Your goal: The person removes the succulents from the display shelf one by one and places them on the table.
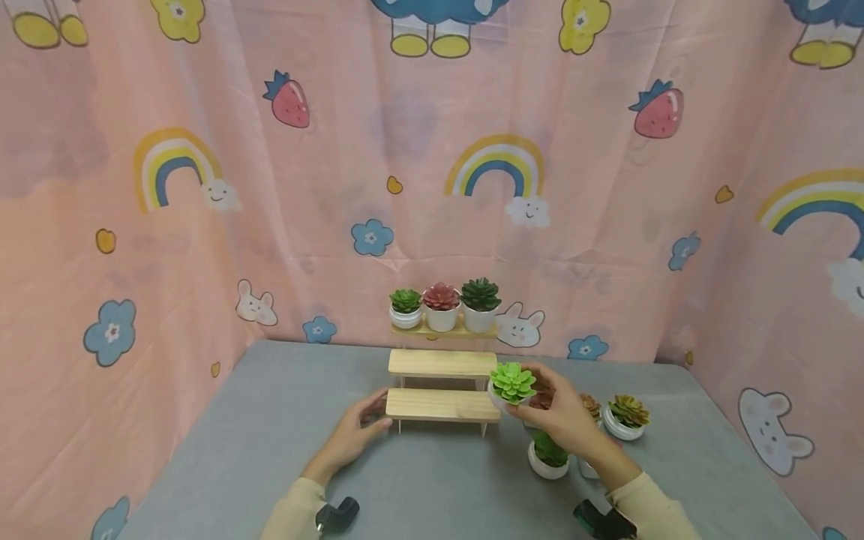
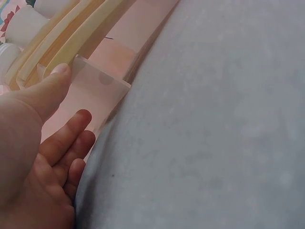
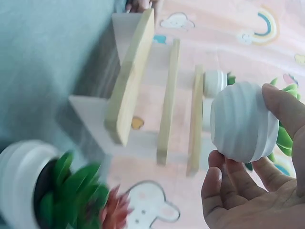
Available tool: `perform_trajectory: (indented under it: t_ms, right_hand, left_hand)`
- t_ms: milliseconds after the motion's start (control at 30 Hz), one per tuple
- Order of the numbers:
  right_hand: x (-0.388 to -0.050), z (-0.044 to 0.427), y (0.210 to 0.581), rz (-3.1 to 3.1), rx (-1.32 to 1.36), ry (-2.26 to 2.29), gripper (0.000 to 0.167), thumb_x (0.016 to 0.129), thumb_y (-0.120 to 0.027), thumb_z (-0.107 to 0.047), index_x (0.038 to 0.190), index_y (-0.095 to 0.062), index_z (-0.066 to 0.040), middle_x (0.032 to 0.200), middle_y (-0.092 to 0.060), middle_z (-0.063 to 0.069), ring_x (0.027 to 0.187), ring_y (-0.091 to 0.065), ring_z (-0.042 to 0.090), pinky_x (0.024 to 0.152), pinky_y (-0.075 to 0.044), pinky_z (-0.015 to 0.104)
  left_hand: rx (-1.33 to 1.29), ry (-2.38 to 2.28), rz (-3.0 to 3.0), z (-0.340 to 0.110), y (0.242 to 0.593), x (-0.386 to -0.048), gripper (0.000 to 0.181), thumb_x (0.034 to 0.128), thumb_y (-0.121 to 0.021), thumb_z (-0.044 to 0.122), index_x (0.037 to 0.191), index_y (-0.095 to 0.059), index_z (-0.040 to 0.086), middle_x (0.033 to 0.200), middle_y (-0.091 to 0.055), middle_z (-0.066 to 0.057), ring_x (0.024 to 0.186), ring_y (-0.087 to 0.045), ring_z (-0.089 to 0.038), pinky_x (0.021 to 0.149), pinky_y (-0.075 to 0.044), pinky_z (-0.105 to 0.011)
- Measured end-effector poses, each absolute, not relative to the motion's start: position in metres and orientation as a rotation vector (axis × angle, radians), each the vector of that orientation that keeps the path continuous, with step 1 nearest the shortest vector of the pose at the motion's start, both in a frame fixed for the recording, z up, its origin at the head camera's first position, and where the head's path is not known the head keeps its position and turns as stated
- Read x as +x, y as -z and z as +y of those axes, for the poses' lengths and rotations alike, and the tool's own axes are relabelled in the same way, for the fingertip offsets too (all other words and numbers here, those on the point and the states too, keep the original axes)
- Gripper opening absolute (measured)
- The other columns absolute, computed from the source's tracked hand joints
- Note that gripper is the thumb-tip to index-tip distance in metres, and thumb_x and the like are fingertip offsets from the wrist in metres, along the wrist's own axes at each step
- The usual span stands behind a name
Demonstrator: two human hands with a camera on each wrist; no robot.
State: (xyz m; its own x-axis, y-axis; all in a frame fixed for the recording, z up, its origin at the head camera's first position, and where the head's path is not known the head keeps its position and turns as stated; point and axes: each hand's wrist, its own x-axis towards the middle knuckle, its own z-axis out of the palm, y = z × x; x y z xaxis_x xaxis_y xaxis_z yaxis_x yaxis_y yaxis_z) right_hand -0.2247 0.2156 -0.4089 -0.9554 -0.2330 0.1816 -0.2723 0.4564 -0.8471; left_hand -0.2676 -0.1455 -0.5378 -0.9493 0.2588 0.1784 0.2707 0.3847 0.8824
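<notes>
In the head view my right hand (image 1: 570, 420) holds a bright green succulent (image 1: 513, 382) in a white pot, just right of the stand's middle and lower shelves. The right wrist view shows my thumb and fingers gripping the ribbed white pot (image 3: 245, 121). My left hand (image 1: 351, 435) is at the left end of the lower wooden shelf (image 1: 442, 405). In the left wrist view the thumb of my left hand (image 2: 47, 143) touches the shelf edge (image 2: 81, 38), its other fingers loosely bent beside the clear side panel (image 2: 97, 86).
Three potted succulents, green, red (image 1: 442, 298) and dark green, stand on the top shelf (image 1: 466, 331). To the right on the grey table (image 1: 270, 480) are several more pots, including a green one (image 1: 549, 454) and a yellowish-brown one (image 1: 626, 416). A patterned pink cloth hangs behind.
</notes>
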Motion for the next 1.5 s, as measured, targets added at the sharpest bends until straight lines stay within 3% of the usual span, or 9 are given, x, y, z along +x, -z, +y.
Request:
perform_trajectory:
  t_ms: [267, 433, 567, 633, 767, 933, 1133, 1500]
  right_hand:
    - [-0.208, 0.249, 0.410, -2.662, 0.349, -1.474, 0.065, 0.092, -0.075, -0.020, 0.147, -0.045, -0.002, 0.142, -0.056, 0.023, 0.101, -0.061, 0.012, 0.080, -0.053, 0.028]
    - [-0.200, 0.268, 0.414, -2.646, 0.300, -1.514, 0.062, 0.093, -0.074, -0.020, 0.146, -0.045, -0.005, 0.137, -0.059, 0.025, 0.084, -0.062, 0.010, 0.059, -0.052, 0.031]
    - [-0.196, 0.282, 0.419, -2.646, 0.294, -1.437, 0.061, 0.092, -0.075, -0.018, 0.144, -0.046, -0.002, 0.134, -0.060, 0.023, 0.090, -0.060, -0.001, 0.070, -0.054, 0.029]
    - [-0.195, 0.288, 0.421, -2.645, 0.288, -1.378, 0.061, 0.092, -0.075, -0.018, 0.143, -0.048, -0.001, 0.131, -0.063, 0.018, 0.094, -0.058, -0.006, 0.078, -0.053, 0.026]
    - [-0.193, 0.301, 0.426, -2.604, 0.303, -1.378, 0.057, 0.092, -0.075, -0.013, 0.141, -0.050, 0.001, 0.120, -0.065, -0.007, 0.093, -0.060, -0.006, 0.077, -0.052, 0.024]
    - [-0.191, 0.317, 0.432, -2.583, 0.279, -1.385, 0.056, 0.092, -0.073, -0.009, 0.140, -0.048, 0.004, 0.109, -0.055, -0.036, 0.095, -0.058, -0.012, 0.077, -0.053, 0.020]
    - [-0.187, 0.335, 0.440, -2.572, 0.251, -1.343, 0.056, 0.092, -0.072, -0.005, 0.140, -0.047, 0.007, 0.110, -0.051, -0.041, 0.099, -0.053, -0.019, 0.076, -0.051, 0.016]
    - [-0.179, 0.360, 0.449, -2.571, 0.157, -1.329, 0.056, 0.090, -0.075, -0.006, 0.137, -0.046, 0.007, 0.107, -0.054, -0.038, 0.094, -0.057, -0.015, 0.074, -0.051, 0.014]
  left_hand:
    - [-0.476, 1.696, -2.595, -0.146, 0.538, -0.267, 0.060, 0.0972, -0.068, 0.026, 0.151, -0.048, 0.010, 0.136, -0.065, -0.014, 0.126, -0.060, -0.033, 0.101, -0.042, -0.047]
    - [-0.463, 1.701, -2.597, -0.145, 0.539, -0.268, 0.059, 0.0972, -0.068, 0.025, 0.151, -0.048, 0.011, 0.135, -0.066, -0.013, 0.125, -0.060, -0.032, 0.101, -0.041, -0.045]
    - [-0.467, 1.682, -2.614, -0.145, 0.538, -0.266, 0.059, 0.0977, -0.067, 0.026, 0.151, -0.047, 0.012, 0.136, -0.066, -0.012, 0.125, -0.060, -0.030, 0.101, -0.041, -0.046]
    - [-0.471, 1.672, -2.619, -0.144, 0.537, -0.265, 0.059, 0.0978, -0.067, 0.026, 0.151, -0.047, 0.012, 0.136, -0.066, -0.013, 0.125, -0.060, -0.031, 0.102, -0.042, -0.047]
    - [-0.462, 1.673, -2.624, -0.143, 0.536, -0.265, 0.059, 0.0977, -0.067, 0.026, 0.151, -0.047, 0.012, 0.137, -0.065, -0.013, 0.126, -0.060, -0.031, 0.103, -0.041, -0.048]
    - [-0.445, 1.670, -2.629, -0.143, 0.536, -0.266, 0.061, 0.0974, -0.068, 0.027, 0.152, -0.046, 0.011, 0.138, -0.064, -0.013, 0.127, -0.060, -0.031, 0.104, -0.041, -0.048]
    - [-0.452, 1.671, -2.619, -0.144, 0.537, -0.266, 0.061, 0.0973, -0.068, 0.026, 0.152, -0.046, 0.011, 0.138, -0.064, -0.014, 0.127, -0.060, -0.032, 0.105, -0.041, -0.050]
    - [-0.469, 1.649, -2.618, -0.146, 0.541, -0.269, 0.060, 0.0971, -0.068, 0.027, 0.151, -0.047, 0.012, 0.137, -0.065, -0.014, 0.126, -0.060, -0.032, 0.104, -0.042, -0.050]
